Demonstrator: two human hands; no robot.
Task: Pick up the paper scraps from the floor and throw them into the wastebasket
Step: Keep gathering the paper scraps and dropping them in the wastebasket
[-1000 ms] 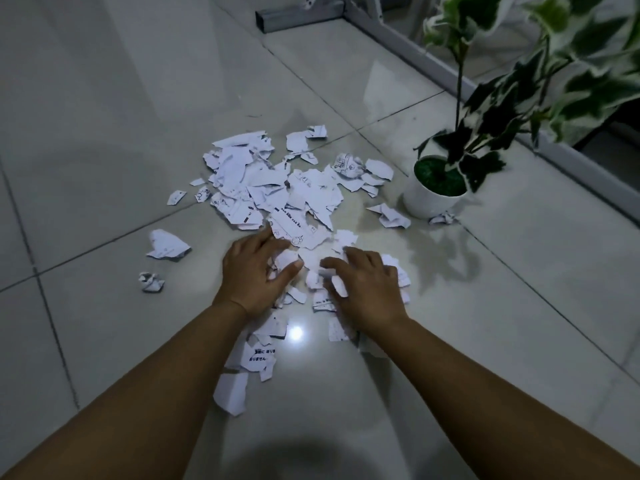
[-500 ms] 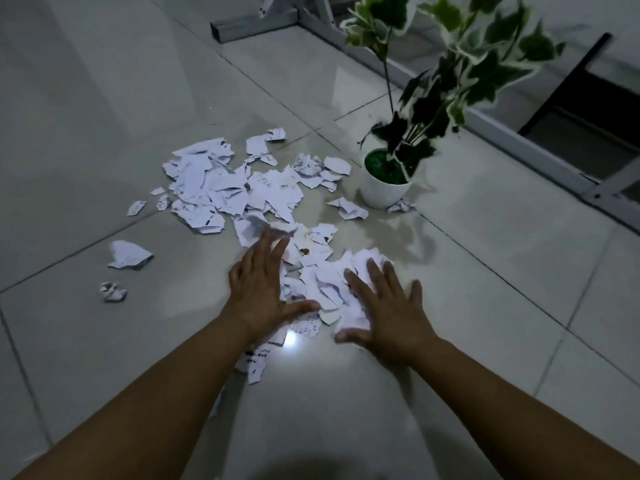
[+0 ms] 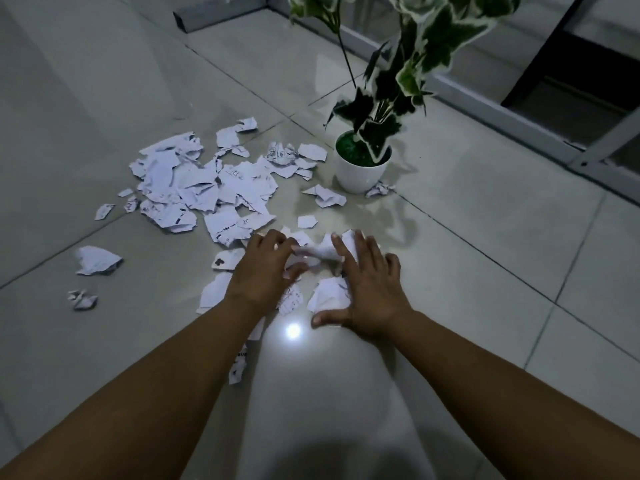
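Torn white paper scraps (image 3: 194,183) lie spread over the grey tiled floor, most of them in a heap ahead and to the left. A small bunch of scraps (image 3: 317,252) sits pressed between my two hands. My left hand (image 3: 265,268) curls its fingers around that bunch from the left. On the right side my right hand (image 3: 367,289) lies flat with fingers spread, partly on the bunch and partly on another scrap (image 3: 327,294). More pieces are half hidden under my left forearm. No wastebasket is in view.
A white pot with a green-and-white leafy plant (image 3: 362,168) stands just right of the heap, a crumpled scrap (image 3: 379,190) at its base. Stray scraps (image 3: 97,259) lie at the left. A metal frame rail (image 3: 519,123) runs along the back right.
Both hands have drawn together, gathering scraps between them; the left hand's fingers went from spread flat to curled. The camera view shifted slightly, so the plant sits further right.
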